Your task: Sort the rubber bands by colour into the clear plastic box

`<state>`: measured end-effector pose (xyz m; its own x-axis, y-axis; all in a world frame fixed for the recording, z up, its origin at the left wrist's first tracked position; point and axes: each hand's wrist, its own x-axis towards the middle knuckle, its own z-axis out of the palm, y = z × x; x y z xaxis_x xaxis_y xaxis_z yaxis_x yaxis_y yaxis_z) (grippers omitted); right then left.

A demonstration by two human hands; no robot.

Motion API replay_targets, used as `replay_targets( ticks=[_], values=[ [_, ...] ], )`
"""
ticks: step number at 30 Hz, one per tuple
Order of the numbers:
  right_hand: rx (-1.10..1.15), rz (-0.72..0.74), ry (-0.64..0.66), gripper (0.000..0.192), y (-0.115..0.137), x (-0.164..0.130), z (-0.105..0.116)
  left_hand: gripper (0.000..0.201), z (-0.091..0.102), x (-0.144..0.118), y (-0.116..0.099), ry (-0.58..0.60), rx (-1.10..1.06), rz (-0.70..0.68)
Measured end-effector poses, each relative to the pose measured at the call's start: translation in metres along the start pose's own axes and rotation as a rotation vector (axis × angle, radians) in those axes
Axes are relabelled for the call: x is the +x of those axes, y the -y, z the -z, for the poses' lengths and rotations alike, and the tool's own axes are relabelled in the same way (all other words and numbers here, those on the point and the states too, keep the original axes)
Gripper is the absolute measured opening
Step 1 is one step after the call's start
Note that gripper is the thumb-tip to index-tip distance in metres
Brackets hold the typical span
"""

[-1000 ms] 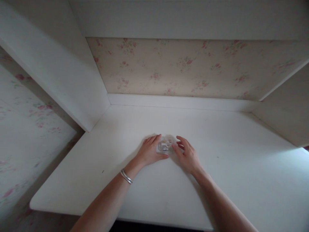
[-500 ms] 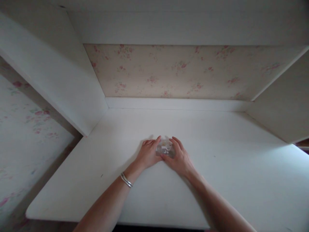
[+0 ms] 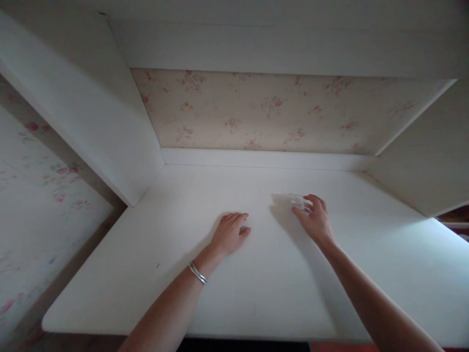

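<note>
My right hand [image 3: 315, 221] grips a small clear plastic box [image 3: 299, 202] and holds it over the right-centre of the white desk top [image 3: 256, 283]. The box's far end pokes out past my fingers; its contents are too blurred to tell. My left hand [image 3: 230, 232] lies flat on the desk near the middle, fingers together and pointing away from me, with nothing in it. A thin silver bangle [image 3: 198, 273] sits on my left wrist.
The desk sits in a white alcove: a slanted white panel [image 3: 84, 107] on the left, another panel [image 3: 421, 166] on the right, floral wallpaper [image 3: 264, 110] at the back above a white ledge [image 3: 264, 159]. The desk's front edge runs near the frame's bottom.
My right hand has carried the clear box away from the desk's middle toward the right and farther back. My left hand let go of the box and stayed flat where it was.
</note>
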<state>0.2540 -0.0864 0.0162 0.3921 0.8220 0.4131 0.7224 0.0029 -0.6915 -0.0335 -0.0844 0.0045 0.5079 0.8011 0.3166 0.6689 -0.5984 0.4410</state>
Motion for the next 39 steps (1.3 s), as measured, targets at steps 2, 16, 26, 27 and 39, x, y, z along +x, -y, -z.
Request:
replay_targets(
  ticks=[2,16,26,27,39],
  values=[
    [-0.090,-0.026,-0.031,0.055,-0.022,0.013,0.012,0.033,0.001,0.000,-0.001,0.001,0.006,-0.003],
    [-0.325,0.047,-0.033,0.054,-0.044,0.011,0.032,0.026,0.005,0.001,-0.006,-0.004,0.032,0.005],
    [0.142,0.294,0.500,0.029,0.088,-0.077,-0.052,0.032,0.006,-0.001,-0.006,-0.007,-0.034,0.017],
    [0.136,0.334,0.546,0.028,0.098,-0.080,-0.060,0.036,0.005,-0.001,-0.004,-0.019,-0.062,0.017],
    [-0.099,0.795,0.618,0.029,0.094,-0.088,-0.072,0.061,0.010,-0.005,-0.004,0.098,-0.062,-0.186]
  ],
)
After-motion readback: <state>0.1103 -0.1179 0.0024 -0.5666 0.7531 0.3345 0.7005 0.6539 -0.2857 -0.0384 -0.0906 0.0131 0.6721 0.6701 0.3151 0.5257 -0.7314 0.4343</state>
